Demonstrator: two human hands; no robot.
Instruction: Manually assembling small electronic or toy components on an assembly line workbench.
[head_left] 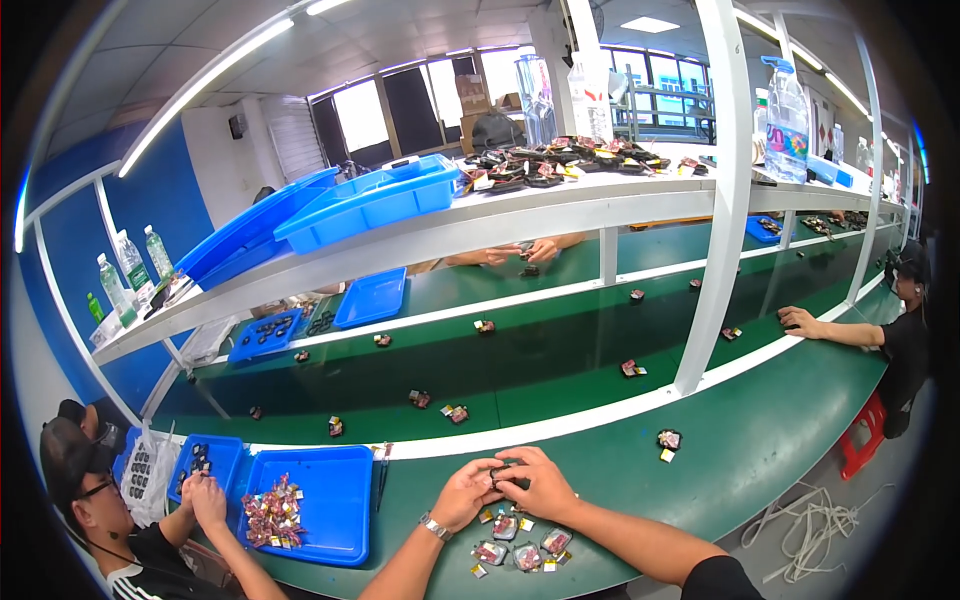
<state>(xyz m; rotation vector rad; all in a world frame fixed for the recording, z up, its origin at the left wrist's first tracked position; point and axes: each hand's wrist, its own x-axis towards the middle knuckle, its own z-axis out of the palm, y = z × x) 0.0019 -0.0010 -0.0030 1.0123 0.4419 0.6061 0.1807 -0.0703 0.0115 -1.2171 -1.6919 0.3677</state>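
Observation:
Over the green bench, my left hand [464,496] and my right hand [541,486] meet with fingers closed around one small dark electronic part [494,479], mostly covered by the fingertips. Below my wrists lies a group of small round electronic assemblies [526,556] with silvery faces, wires and little white-and-yellow pieces. A similar assembly [669,440] sits by itself farther right on the bench. Left of my left hand, a pair of dark tweezers [383,478] rests beside a blue tray [355,500] holding a heap of wired parts [274,515].
Beyond a white rail runs a green conveyor belt [560,400] with scattered assemblies. A white post [715,250] rises right of centre; an overhead shelf carries blue trays [370,205] and piled parts. One co-worker [85,500] sits at left, another [905,330] at right.

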